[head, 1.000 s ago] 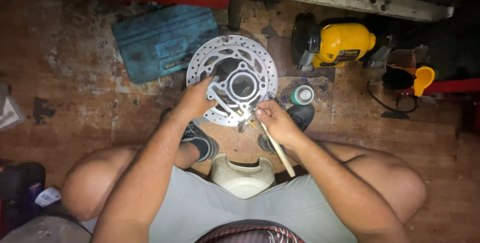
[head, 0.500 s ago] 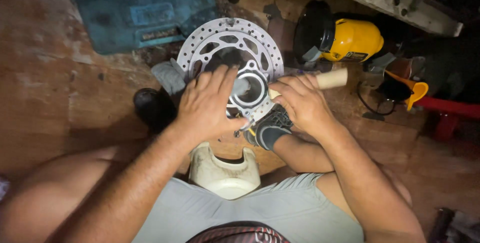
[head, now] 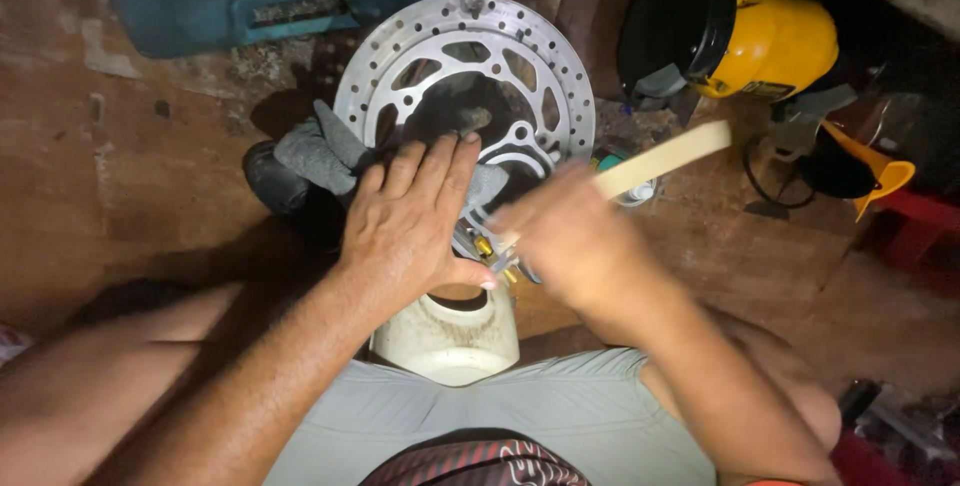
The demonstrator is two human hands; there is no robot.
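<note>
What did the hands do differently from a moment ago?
The left hand moved from the edge of the brake disc to lie flat across its lower middle. The right hand, now blurred, swung the wooden handle from pointing toward the body to pointing up and away. The disc, yellow power tool and white container stayed put.

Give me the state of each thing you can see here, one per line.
Left hand: flat on the disc.
Right hand: blurred, gripping the wooden handle.
Brake disc: lying flat, partly covered.
Grey cloth: crumpled on the disc's edge.
Yellow power tool: lying idle on the floor.
</note>
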